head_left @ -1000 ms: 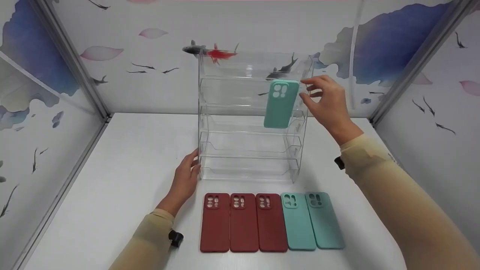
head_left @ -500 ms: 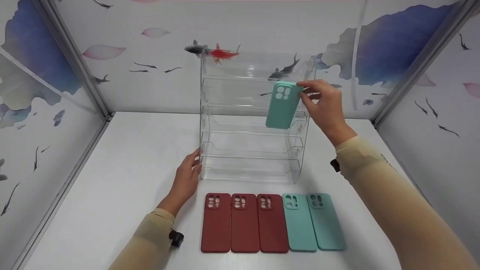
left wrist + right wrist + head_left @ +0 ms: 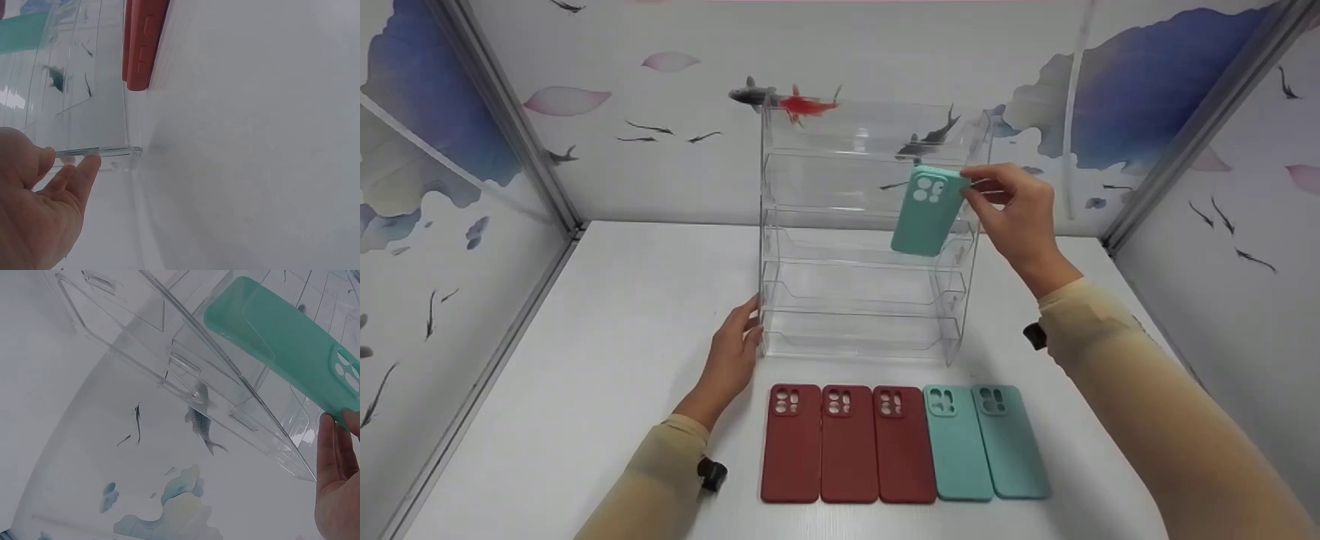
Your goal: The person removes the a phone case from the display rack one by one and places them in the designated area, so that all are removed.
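In the head view, my right hand point(image 3: 1016, 217) pinches a mint-green phone case point(image 3: 926, 217) by its upper right corner. The case hangs tilted in front of the upper tiers of a clear acrylic rack point(image 3: 861, 311), camera cutouts at the top. In the right wrist view, thumb and fingers hold the case point(image 3: 281, 343) near its cutout end, beside the rack's side panel. Low on the rack's left side, my left hand point(image 3: 731, 356) touches the panel with its fingertips. The left wrist view shows these fingers point(image 3: 84, 174) fairly straight against the panel edge.
On the white table point(image 3: 622, 337), in front of the rack, lies a row of phone cases: three red ones, such as the middle red case point(image 3: 849, 457), then two mint-green ones, the outer green case point(image 3: 1016, 454) at the right end. Patterned walls enclose the table.
The held green case has tilted a little more, its top shifting right. My right hand has moved slightly down. The left hand stays at the rack, and the row of cases lies as before.
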`<state>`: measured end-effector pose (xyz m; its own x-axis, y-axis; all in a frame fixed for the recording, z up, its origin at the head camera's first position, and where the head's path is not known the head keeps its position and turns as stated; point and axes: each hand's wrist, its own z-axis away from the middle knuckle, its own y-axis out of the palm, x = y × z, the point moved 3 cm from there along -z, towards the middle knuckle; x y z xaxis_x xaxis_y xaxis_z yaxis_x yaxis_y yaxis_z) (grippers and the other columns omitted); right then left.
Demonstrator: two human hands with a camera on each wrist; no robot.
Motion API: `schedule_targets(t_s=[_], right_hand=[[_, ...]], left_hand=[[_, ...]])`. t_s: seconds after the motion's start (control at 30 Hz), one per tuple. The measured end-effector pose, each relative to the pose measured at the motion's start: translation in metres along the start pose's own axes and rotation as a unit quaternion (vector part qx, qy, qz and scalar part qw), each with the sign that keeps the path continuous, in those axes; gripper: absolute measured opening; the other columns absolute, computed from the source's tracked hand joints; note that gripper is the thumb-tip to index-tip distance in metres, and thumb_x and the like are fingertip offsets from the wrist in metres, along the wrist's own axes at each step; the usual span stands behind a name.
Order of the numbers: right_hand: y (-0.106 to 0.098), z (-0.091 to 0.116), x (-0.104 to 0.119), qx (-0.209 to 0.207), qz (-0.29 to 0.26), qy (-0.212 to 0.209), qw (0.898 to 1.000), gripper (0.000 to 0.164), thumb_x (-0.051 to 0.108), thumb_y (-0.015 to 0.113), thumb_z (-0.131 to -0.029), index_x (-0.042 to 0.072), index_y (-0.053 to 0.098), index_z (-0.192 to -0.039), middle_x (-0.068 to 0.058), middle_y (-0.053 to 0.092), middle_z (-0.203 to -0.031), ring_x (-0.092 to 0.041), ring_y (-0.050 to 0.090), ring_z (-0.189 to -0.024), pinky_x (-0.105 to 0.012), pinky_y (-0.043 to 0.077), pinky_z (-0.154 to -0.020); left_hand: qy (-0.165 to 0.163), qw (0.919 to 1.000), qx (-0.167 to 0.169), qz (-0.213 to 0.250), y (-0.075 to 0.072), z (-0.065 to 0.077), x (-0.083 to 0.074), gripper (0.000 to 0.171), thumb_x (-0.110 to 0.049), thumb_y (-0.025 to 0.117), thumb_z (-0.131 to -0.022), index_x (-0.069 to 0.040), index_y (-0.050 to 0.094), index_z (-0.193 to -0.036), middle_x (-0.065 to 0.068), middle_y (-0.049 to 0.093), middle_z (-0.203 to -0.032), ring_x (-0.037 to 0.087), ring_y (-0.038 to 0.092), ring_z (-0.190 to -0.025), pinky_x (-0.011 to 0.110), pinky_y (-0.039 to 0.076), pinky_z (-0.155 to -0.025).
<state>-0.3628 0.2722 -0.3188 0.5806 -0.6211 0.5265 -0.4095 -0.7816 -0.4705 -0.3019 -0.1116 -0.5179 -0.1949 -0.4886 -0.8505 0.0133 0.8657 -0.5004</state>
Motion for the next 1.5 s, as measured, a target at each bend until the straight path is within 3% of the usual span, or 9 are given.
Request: schedule_targets(t_s=[0.17,0.47,0.77,1.03,1.27,1.37,1.5], right_hand=[[-0.001,0.004,0.002,-0.010,-0.015,0.009,1.000,0.022,0.008,0.076,-0.094,0.012,0.079,-0.115,-0.007,0.077,-0.109,-0.020,0.076,-0.098,-0.009,0.058,-0.082],[-0.014,0.009,0.011,-0.043,-0.049,0.030,0.997,0.022,0.003,0.076,-0.093,0.004,0.078,-0.115,-0.013,0.076,-0.109,-0.005,0.074,-0.091,-0.011,0.060,-0.077],[-0.038,0.005,0.015,-0.067,-0.096,0.075,0.990,0.026,0.003,0.079,-0.090,0.002,0.077,-0.115,-0.010,0.076,-0.107,-0.010,0.074,-0.087,-0.015,0.062,-0.074],[-0.065,0.010,0.005,-0.018,-0.086,0.123,0.989,0.026,0.006,0.080,-0.089,0.001,0.077,-0.115,-0.002,0.076,-0.105,-0.012,0.075,-0.086,-0.017,0.063,-0.072],[-0.089,0.032,-0.017,0.020,-0.069,0.154,0.985,0.029,0.005,0.078,-0.091,-0.004,0.074,-0.118,0.004,0.074,-0.104,-0.008,0.075,-0.085,-0.018,0.064,-0.071],[-0.100,0.041,-0.029,0.069,-0.048,0.184,0.979,0.030,0.008,0.076,-0.093,-0.003,0.073,-0.121,0.008,0.073,-0.103,-0.006,0.074,-0.084,-0.017,0.064,-0.072],[-0.112,0.054,-0.047,0.137,-0.017,0.242,0.960,0.034,0.016,0.077,-0.095,0.000,0.071,-0.124,0.015,0.073,-0.099,-0.005,0.074,-0.083,-0.018,0.064,-0.073]], left_hand=[[-0.002,1.0000,-0.001,-0.005,0.001,0.001,0.001,0.055,-0.010,0.048,-0.110,-0.009,0.031,-0.162,0.013,0.044,-0.158,0.034,0.053,-0.141,0.045,0.047,-0.119],[-0.009,1.0000,0.000,-0.002,0.001,0.003,0.001,0.054,-0.012,0.047,-0.110,-0.010,0.031,-0.162,0.013,0.044,-0.158,0.033,0.054,-0.141,0.045,0.047,-0.119],[0.001,1.0000,-0.003,-0.006,0.001,0.002,0.001,0.052,-0.012,0.046,-0.111,-0.009,0.032,-0.161,0.013,0.045,-0.157,0.033,0.055,-0.139,0.044,0.049,-0.118],[0.007,1.0000,-0.007,0.000,0.000,0.000,-0.001,0.054,-0.009,0.047,-0.110,-0.009,0.032,-0.161,0.014,0.045,-0.157,0.034,0.054,-0.139,0.047,0.047,-0.119],[0.006,0.9999,-0.006,-0.006,-0.001,-0.001,-0.002,0.054,-0.008,0.047,-0.109,-0.009,0.032,-0.161,0.015,0.045,-0.157,0.035,0.054,-0.140,0.047,0.046,-0.120],[0.007,0.9999,-0.008,-0.005,0.000,0.000,-0.002,0.054,-0.007,0.048,-0.109,-0.008,0.032,-0.161,0.015,0.046,-0.156,0.035,0.054,-0.139,0.048,0.047,-0.119],[0.003,0.9999,-0.008,-0.006,-0.001,0.001,-0.002,0.054,-0.007,0.048,-0.109,-0.008,0.033,-0.161,0.015,0.046,-0.157,0.035,0.054,-0.139,0.047,0.046,-0.120]])
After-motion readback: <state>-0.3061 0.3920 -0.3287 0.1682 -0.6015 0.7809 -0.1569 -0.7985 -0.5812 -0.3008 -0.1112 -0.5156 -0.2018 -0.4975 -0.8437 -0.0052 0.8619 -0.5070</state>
